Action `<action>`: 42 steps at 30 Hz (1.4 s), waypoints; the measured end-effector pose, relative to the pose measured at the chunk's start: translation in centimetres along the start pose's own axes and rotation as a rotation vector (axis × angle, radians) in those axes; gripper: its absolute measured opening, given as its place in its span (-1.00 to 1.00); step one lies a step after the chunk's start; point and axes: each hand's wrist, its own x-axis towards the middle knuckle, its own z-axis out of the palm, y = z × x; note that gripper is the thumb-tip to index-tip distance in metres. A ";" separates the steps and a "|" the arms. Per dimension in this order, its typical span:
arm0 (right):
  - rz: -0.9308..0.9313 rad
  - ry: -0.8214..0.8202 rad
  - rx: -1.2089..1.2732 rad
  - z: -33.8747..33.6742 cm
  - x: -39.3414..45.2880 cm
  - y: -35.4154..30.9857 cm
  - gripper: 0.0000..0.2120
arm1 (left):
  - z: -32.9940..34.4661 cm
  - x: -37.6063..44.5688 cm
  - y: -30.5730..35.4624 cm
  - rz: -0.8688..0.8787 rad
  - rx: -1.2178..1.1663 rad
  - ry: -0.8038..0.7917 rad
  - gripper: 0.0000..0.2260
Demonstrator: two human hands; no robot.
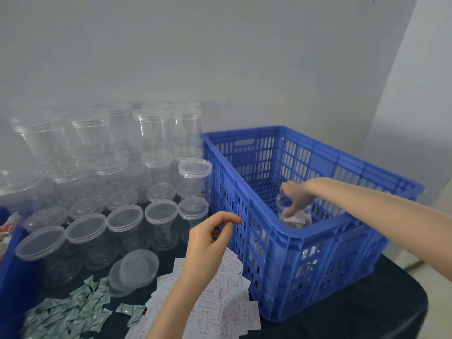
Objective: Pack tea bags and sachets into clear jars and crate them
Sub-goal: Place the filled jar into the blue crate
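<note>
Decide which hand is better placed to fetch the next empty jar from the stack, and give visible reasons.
Left. The left hand hovers free beside the lidded empty jars, holding nothing. The right hand is down inside the blue crate, its grip on the filled jar.

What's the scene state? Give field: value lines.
right hand: grips packed clear jar from above, inside blue crate
left hand: empty, fingers loosely curled, above white sachets
green sachets: heaped at near left
lidded jars: stacked left of the crate
loose lids: stacked by the sachets
</note>
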 end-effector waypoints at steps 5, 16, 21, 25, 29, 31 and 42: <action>-0.083 -0.094 -0.009 0.8 0.4 -0.1 -0.19 | -0.2 0.2 -0.2 0.013 0.003 0.009 -0.74; -0.235 -0.268 0.023 1.7 0.8 -0.5 -0.25 | -2.0 0.4 -0.8 0.026 0.043 0.058 -0.73; -0.206 -0.347 0.026 0.9 0.4 -0.8 -0.18 | -2.6 0.5 -1.4 0.002 0.055 0.069 -0.72; -0.205 -0.371 0.043 0.8 0.7 -0.7 -0.07 | -2.8 0.4 -1.6 -0.016 0.062 0.058 -0.72; -0.185 -0.402 0.104 1.1 1.6 -0.4 -0.07 | -3.6 0.1 -1.7 -0.041 0.063 0.071 -0.71; -0.194 -0.363 0.119 1.5 1.3 -0.3 -0.07 | -4.2 -0.2 -1.8 -0.050 0.076 0.075 -0.71; -0.186 -0.411 0.306 0.4 0.8 -0.5 -0.01 | -7.3 -1.6 -2.3 -0.064 0.110 0.112 -0.72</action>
